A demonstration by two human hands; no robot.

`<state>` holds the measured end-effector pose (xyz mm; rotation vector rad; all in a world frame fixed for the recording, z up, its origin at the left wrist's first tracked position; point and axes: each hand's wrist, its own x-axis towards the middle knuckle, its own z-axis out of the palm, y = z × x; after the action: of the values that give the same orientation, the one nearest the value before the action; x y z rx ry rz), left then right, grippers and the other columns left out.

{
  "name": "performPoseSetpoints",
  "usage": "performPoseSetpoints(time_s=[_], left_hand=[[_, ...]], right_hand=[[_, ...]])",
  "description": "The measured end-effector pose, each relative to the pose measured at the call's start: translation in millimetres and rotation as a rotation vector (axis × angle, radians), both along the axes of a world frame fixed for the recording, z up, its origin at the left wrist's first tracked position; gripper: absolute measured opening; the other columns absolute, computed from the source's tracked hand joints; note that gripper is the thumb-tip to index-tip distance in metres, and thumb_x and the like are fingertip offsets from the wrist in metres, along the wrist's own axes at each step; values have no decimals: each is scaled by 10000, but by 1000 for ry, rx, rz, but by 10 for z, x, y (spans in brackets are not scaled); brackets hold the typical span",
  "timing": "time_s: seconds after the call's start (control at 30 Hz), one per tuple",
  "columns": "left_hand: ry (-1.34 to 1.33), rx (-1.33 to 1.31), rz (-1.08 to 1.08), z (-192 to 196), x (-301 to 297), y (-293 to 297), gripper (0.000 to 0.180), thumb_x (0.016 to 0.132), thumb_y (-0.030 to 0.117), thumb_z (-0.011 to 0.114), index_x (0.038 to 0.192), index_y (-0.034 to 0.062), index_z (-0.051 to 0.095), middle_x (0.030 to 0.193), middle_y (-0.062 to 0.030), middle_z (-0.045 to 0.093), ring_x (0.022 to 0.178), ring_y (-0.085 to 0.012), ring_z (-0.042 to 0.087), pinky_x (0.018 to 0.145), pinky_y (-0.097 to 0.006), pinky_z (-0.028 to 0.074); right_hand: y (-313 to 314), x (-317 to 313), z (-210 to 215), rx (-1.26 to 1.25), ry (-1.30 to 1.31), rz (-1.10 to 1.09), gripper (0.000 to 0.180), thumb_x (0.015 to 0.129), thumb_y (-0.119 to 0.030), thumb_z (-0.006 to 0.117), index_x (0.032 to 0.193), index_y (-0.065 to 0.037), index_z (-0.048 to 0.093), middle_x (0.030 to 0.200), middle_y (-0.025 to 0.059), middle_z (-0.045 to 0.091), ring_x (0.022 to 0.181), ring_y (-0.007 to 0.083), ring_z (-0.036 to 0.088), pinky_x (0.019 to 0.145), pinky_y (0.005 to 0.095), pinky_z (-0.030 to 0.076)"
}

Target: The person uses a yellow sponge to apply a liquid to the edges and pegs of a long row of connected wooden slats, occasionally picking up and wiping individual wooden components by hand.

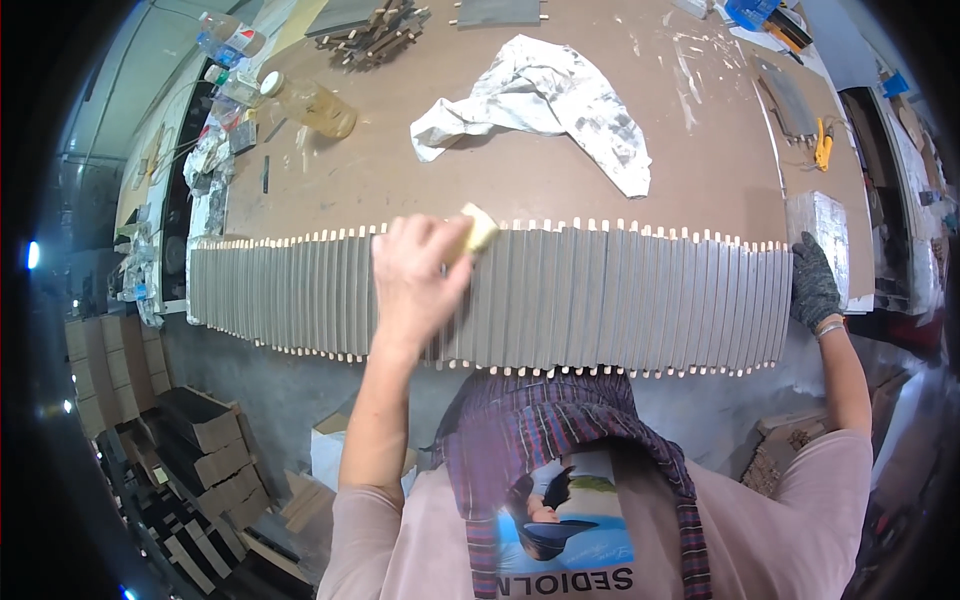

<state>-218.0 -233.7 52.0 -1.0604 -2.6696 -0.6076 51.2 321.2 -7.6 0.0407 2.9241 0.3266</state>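
Note:
A long row of narrow grey slats (620, 295) with pale wooden tips lies packed side by side along the table's near edge. My bare left hand (420, 270) is over the row, left of its middle. Between its fingers and thumb is a small yellow block that looks like a sponge (481, 229), held at the far ends of the slats; the hand is a little blurred. My right hand (816, 283), in a dark grey glove, lies along the right end of the row against the last slat. Its fingers look extended, though partly hidden.
Beyond the row, a stained white cloth (545, 95) lies crumpled on the brown tabletop (350, 190). A jar of yellowish liquid (315, 108) and bottles (232, 38) stand far left. Loose sticks (375, 35) are piled at the back. Yellow-handled pliers (824, 145) lie far right.

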Motion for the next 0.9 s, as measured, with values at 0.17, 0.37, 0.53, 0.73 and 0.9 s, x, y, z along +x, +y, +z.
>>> performPoseSetpoints(time_s=[0.17,0.37,0.53,0.73,0.9], left_hand=[[58,92,238,9,-293,-222,398,729,108,796,1119,132,719,920,-92,628,902,-299,601,836,-443,472],[-13,-12,-39,41,15,90,397,743,83,791,1132,126,727,986,-79,652,949,-294,610,857,-423,482],[43,76,171,133,-88,-98,401,746,51,786,1140,81,721,966,-107,660,906,-301,621,807,-404,512],[-213,35,-160,95,706,310,482,721,96,802,1191,78,695,1031,-121,650,971,-321,619,859,-437,500],[-142,161,210,-78,772,-688,429,732,46,760,1158,70,713,1021,-118,681,925,-319,636,820,-420,525]], right_hand=[[-138,-90,169,-14,-77,-5,373,738,-174,692,1078,-25,720,1199,158,687,1317,347,522,1266,486,255],[7,-35,22,0,-63,58,360,735,-183,697,1061,-32,722,1180,160,691,1289,353,539,1264,489,257],[81,11,-51,-37,-46,52,349,711,-186,709,1033,-50,722,1155,159,688,1283,357,540,1258,489,269],[-5,-94,86,11,-140,51,359,704,-184,692,1037,-55,726,1136,152,692,1268,344,553,1261,491,263],[-44,-77,115,13,-134,81,361,751,-181,663,1080,-47,727,1156,154,703,1261,337,567,1264,497,251]])
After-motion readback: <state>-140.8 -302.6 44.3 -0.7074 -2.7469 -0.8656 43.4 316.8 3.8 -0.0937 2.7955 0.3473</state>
